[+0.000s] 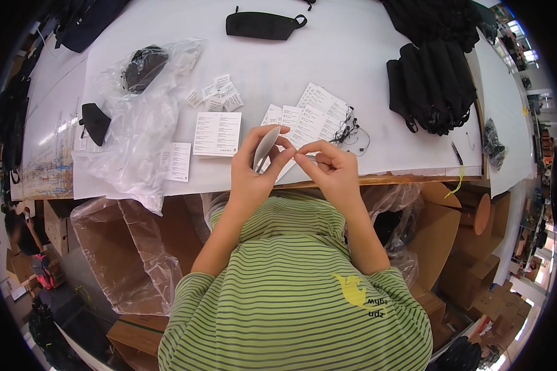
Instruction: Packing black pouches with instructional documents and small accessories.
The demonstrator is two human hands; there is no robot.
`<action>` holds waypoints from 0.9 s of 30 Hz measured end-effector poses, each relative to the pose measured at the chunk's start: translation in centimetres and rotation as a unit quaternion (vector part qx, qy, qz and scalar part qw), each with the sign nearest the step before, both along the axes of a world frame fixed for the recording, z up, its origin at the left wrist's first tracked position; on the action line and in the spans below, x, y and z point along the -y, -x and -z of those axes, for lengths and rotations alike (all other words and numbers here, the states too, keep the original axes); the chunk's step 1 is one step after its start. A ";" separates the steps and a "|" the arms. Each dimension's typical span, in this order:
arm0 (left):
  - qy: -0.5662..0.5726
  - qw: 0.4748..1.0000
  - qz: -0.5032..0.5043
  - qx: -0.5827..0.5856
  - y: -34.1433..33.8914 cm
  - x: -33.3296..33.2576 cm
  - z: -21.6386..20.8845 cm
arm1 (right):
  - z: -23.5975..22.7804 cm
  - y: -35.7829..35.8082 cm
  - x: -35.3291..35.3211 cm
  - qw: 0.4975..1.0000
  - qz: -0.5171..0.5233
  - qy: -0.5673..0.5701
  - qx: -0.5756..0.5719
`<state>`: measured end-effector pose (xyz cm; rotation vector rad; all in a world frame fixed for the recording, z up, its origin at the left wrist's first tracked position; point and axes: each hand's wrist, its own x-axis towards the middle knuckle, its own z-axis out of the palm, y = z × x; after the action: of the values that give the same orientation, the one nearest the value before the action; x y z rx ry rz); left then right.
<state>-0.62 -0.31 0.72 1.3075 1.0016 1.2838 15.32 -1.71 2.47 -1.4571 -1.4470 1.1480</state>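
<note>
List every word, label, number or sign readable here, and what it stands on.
Green striped shirt: yellow motif, upside-down dark lettering; wording not transcribed.
White card stack: fine print, too small to read.
Fanned white cards: too small.
Lone white card: too small.
Small white labels: too blurred.

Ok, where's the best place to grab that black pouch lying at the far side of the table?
Probably the loop on the right end of the black pouch, coming from the right: it sticks out beyond the body, and nothing lies against it there.
</note>
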 end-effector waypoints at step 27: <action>-0.108 0.977 -0.091 -0.157 -0.8 0.9 -0.9 | -0.3 1.2 0.2 0.991 0.073 -0.104 -0.028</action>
<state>0.23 -1.17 1.61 1.6551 1.2519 1.3799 14.07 -1.89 2.82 -1.3500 -1.3549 0.9116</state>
